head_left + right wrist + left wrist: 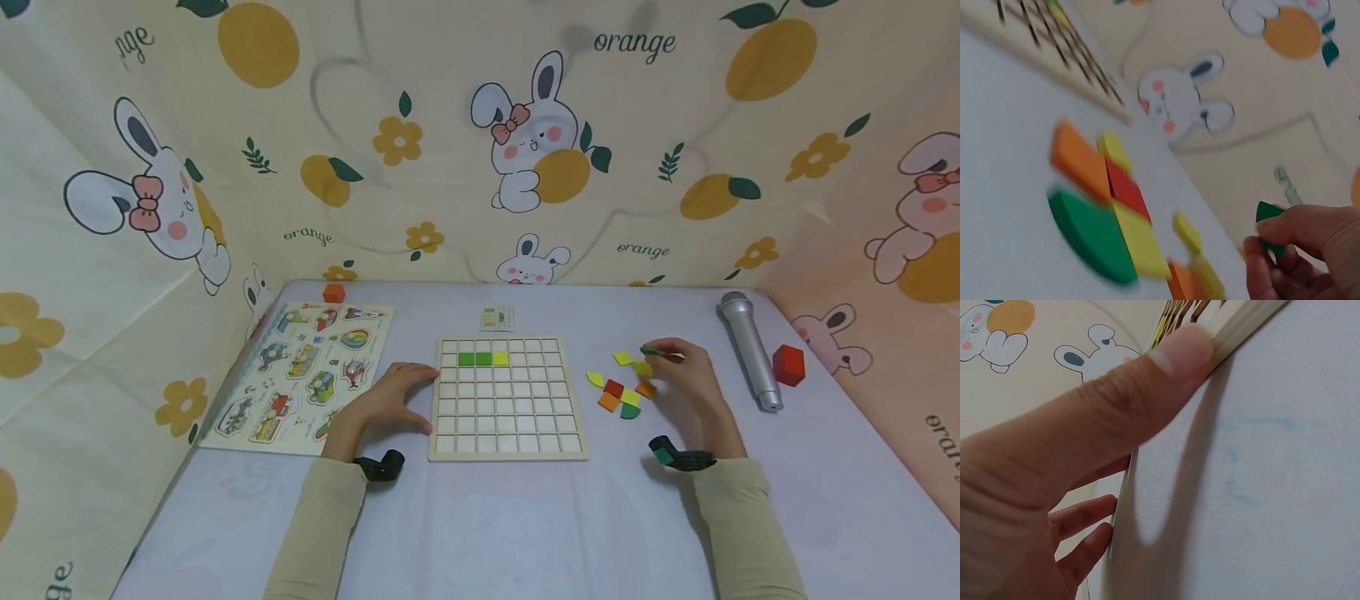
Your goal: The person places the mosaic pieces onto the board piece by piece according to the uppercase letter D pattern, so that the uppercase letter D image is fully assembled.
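A square wooden grid board [508,457] lies in the middle, with two green tiles [476,358] and a yellow-green tile [500,358] in an upper row. My left hand [386,400] is at the board's left side, thumb and index finger spread along its edge. Up close in the left wrist view, the thumb [1179,353] touches the board's side. To the right of the board, my right hand [686,375] pinches a green piece [1267,214] between thumb and fingers, raised above the loose pieces. Below it lie a red square [613,389], orange and yellow pieces, and a green rounded piece [1094,237].
A sheet of picture stickers [300,375] lies on the left, an orange-red block [333,293] behind it. A small patterned card [497,318] is beyond the board. At right are a silver microphone-like cylinder [752,354] and a red block [788,365]. Printed cloth walls [450,183] enclose the table.
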{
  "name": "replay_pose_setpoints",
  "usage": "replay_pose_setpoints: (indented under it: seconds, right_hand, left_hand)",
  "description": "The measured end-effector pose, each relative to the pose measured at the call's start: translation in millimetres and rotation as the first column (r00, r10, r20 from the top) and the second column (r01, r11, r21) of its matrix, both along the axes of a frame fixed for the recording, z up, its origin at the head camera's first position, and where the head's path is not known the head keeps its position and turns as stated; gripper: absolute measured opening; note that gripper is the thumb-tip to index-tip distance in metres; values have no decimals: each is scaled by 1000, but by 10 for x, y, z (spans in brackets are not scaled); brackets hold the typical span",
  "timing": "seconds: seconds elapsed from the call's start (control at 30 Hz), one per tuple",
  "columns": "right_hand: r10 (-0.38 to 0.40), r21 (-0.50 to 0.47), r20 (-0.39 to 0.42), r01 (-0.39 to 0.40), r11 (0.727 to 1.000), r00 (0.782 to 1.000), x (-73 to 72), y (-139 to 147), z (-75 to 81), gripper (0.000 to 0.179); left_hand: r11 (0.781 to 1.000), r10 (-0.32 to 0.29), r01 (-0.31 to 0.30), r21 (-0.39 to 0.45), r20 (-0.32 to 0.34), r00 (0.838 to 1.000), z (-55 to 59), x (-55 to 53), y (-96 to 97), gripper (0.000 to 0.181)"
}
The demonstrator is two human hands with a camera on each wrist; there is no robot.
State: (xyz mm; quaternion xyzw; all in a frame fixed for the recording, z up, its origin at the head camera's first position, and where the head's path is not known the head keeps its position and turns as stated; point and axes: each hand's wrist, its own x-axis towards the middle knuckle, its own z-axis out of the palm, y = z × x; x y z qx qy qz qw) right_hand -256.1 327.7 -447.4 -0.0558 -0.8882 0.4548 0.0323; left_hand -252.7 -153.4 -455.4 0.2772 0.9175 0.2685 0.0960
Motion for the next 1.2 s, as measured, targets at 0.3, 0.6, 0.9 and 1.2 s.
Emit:
replay_pose_setpoints:
  seconds: [0.3, 0.6, 0.9, 1.2]
  right_hand:
    - [171, -142, -12, -171, 975, 985, -76, -573, 110, 39]
    - [341, -203, -75, -349, 915, 937, -170, -1153, -18, 35]
    - [328, -131, -117, -342, 930, 937, -212, -1515, -183, 27]
    - [300, -50, -146, -310, 949, 943, -185, -1607, -210, 11]
  left_hand:
    - [1000, 14, -14, 3, 10, 1000, 7, 10, 10, 88]
    - [1000, 7, -7, 2, 6, 1000, -6, 0, 8, 87]
    - [1000, 19, -19, 2, 23, 1000, 6, 18, 21, 88]
    - [1000, 27, -27, 1, 20, 999, -4, 11, 17, 88]
